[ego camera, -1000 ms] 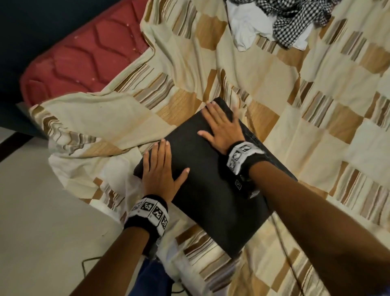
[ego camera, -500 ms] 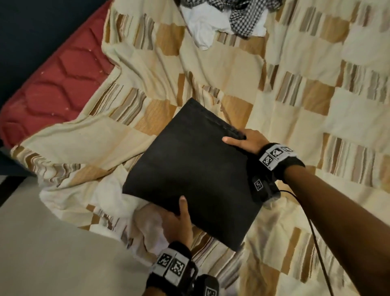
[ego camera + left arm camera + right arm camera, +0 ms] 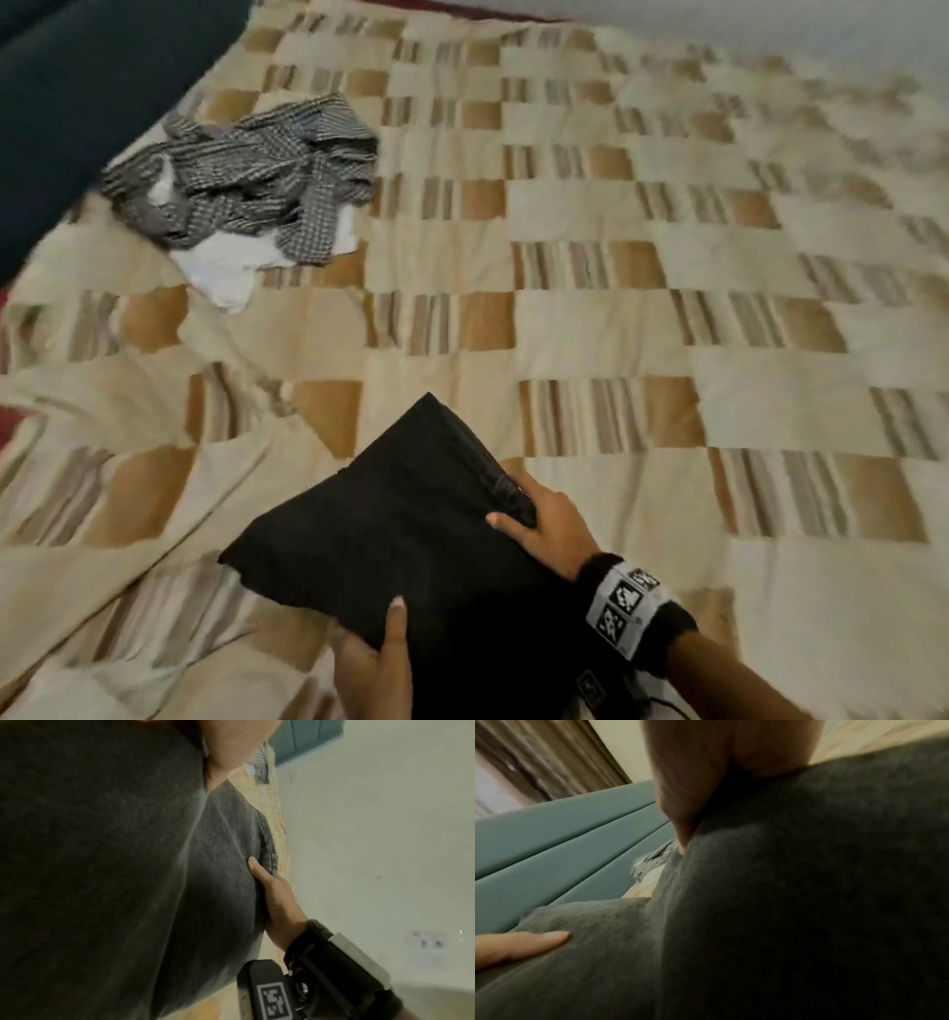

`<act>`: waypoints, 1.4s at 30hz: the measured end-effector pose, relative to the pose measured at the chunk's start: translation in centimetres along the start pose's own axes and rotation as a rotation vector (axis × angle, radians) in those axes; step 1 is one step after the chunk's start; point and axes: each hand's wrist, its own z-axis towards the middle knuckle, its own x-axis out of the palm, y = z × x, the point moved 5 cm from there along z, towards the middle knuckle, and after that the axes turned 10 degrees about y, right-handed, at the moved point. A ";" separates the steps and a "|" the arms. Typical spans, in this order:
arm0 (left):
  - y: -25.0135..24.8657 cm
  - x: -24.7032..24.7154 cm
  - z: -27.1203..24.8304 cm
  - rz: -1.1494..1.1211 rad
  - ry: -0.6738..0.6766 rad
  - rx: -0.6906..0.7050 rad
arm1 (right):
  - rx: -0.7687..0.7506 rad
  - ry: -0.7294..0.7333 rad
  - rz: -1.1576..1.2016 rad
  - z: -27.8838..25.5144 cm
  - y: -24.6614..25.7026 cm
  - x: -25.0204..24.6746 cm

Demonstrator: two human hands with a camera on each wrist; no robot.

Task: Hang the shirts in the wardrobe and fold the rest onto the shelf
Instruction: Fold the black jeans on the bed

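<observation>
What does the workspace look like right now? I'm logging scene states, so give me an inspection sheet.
Surface: bed under a checked quilt, rumpled at the near left.
Job's things: folded dark garment; checked shirt crumpled over a white garment.
Clutter: nothing seen.
Grippers: left hand and right hand hold the dark garment's edges, thumbs on top.
Cables: black cable by the right wrist.
Surroundings: teal headboard, curtain, wall socket.

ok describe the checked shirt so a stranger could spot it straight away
On the patchwork bedspread, look near the dark headboard. The checked shirt lies crumpled over a white garment; it is the only black-and-white checked fabric.
</observation>
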 end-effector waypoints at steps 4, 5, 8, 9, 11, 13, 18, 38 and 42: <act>-2.7 11.3 -3.0 0.137 0.181 0.153 | 0.086 -0.170 0.082 -5.3 -6.7 -11.0; -4.1 14.7 -3.3 0.168 0.243 0.222 | 0.103 -0.215 0.103 -6.0 -8.0 -14.3; -10.0 25.4 -4.7 0.180 0.475 0.452 | 0.122 -0.392 0.101 -7.6 -10.9 -25.1; -12.5 29.0 -5.2 0.167 0.540 0.509 | 0.124 -0.446 0.113 -7.8 -11.5 -28.9; -17.8 35.4 -5.3 0.142 0.592 0.560 | 0.126 -0.529 0.118 -7.2 -12.7 -36.1; -22.5 40.2 -5.1 0.086 0.602 0.612 | 0.190 -0.610 0.086 -6.1 -14.1 -42.8; -25.4 41.7 -5.8 0.335 0.485 0.867 | 0.379 -0.647 0.013 -3.6 -17.1 -47.1; -26.6 -5.5 32.3 1.462 0.111 0.297 | 0.070 -0.154 -0.333 25.0 8.4 -12.2; -26.8 -12.5 37.6 1.499 0.080 0.173 | 0.002 -0.114 -0.464 31.9 16.0 -5.9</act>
